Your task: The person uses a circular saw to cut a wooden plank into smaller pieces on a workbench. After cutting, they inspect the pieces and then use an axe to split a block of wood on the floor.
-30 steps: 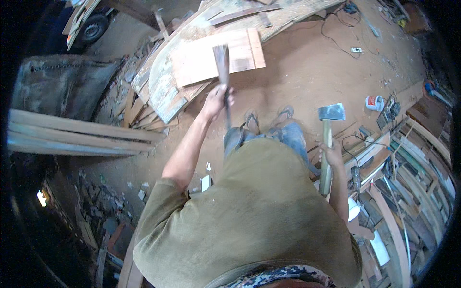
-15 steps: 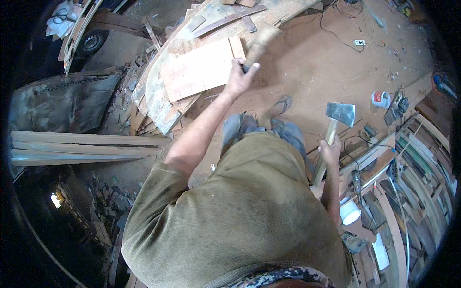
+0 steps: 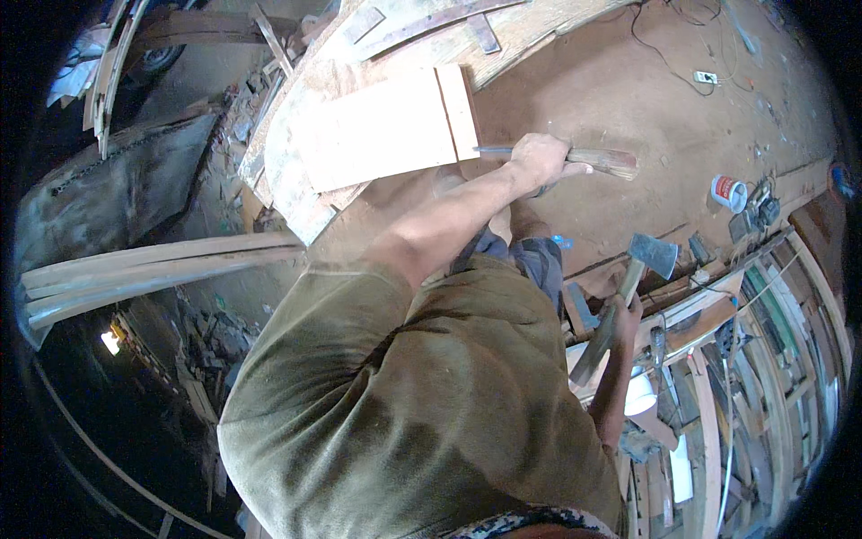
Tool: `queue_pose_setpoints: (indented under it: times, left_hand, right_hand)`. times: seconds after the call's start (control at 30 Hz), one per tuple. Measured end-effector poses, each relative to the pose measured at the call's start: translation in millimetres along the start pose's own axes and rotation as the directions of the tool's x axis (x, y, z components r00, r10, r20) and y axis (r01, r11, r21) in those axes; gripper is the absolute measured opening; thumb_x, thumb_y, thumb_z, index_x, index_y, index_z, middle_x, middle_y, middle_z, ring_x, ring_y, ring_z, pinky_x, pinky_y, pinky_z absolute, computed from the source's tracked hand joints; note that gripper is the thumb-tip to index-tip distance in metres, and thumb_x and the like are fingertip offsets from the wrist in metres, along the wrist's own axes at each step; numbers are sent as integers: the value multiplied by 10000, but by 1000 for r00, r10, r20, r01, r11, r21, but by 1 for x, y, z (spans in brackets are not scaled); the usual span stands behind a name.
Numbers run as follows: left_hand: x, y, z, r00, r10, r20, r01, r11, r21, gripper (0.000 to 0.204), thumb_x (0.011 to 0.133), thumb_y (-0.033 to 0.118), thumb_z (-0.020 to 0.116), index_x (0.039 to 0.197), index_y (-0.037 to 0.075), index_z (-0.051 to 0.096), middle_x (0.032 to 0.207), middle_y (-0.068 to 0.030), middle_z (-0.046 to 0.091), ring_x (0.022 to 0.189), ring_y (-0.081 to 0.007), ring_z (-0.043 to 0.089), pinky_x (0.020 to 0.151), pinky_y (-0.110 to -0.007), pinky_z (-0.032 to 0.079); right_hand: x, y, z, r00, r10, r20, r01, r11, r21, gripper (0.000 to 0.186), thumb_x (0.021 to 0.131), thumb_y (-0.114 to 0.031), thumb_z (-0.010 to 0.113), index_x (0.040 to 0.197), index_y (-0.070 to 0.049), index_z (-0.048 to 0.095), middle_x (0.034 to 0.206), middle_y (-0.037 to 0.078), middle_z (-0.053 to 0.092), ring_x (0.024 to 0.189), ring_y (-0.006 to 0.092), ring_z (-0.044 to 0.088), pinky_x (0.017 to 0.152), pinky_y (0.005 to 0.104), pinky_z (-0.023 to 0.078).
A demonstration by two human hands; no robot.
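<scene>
Head view: I see the worktop [image 3: 285,154], brown floor [image 3: 584,99]; right of the pale board [image 3: 382,128], left hand [image 3: 541,160] grips chisel [image 3: 609,162], right hand [image 3: 627,314] axe [image 3: 653,255].

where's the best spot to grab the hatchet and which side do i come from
Probably the wooden handle, from the person's right, fingers wrapped around it below the metal head. The handle is long and slim and slants back toward the body, with the broad head at its far end; the right hand grips it there, clear of the head.
</scene>
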State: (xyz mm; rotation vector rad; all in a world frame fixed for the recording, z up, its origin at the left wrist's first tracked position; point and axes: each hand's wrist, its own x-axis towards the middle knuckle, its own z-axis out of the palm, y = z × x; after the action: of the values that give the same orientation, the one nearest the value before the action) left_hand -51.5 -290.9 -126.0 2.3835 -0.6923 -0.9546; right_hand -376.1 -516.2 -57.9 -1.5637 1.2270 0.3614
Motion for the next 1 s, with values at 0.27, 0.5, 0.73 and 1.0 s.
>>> queue_pose_setpoints:
  times: [0.27,0.5,0.73,1.0]
  left_hand:
    - [43,-50,17,1000,14,-3,-14,996,-90,809,863,825,478,993,66,726,888,-204,729,884,-402,713,815,-515,561]
    - [62,-59,22,999,-4,-41,-2,988,-155,822,853,846,464,993,76,717,834,-197,724,867,-394,718,801,-514,561]
    - [70,-63,19,1000,-24,7,25,992,-125,785,863,829,475,1043,101,706,821,-202,721,848,-401,720,783,-516,563]
    - [78,-65,21,994,-111,24,113,986,-124,821,841,852,479,1053,106,747,873,-185,737,870,-370,724,817,-482,565]
  right_hand:
    - [13,-25,33,985,167,40,-170,983,75,116,875,-98,590,966,-27,580,714,69,587,533,180,567,490,325,477]
    - [49,-52,42,986,135,94,-138,990,27,251,894,-125,590,1117,-10,586,780,67,611,587,174,590,530,315,487]
    - [82,-87,33,981,103,165,-98,994,-41,251,893,-125,608,1119,-18,588,797,58,617,602,160,591,544,308,496]
    - [120,-127,4,994,91,59,-87,994,-63,227,909,-150,588,1101,-29,592,793,63,629,613,169,603,533,320,512]
